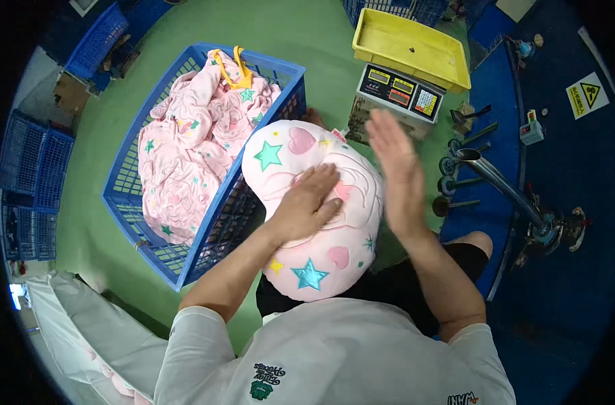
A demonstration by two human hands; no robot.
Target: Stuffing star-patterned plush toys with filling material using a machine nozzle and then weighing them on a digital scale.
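A plump pink and white plush pillow [301, 266] with shiny stars and hearts rests on my lap, its far end leaning toward the blue basket's near right side. My left hand [309, 201] lies flat on the middle of the pillow, fingers stretched out over its embroidered pattern. Just right of the pillow, my right hand [396, 169] is raised with straight fingers, slightly blurred by motion, and nothing is in it. A small tag [338, 136] sticks out of the pillow's far edge.
Left of the pillow stands a blue plastic basket [209, 253] heaped with limp pink plush covers [186, 135] and a yellow-orange strap [241, 77]. Beyond the pillow is a scale [398, 94] bearing a yellow tray [415, 50]. A metal nozzle [500, 182] juts from the blue machine at right.
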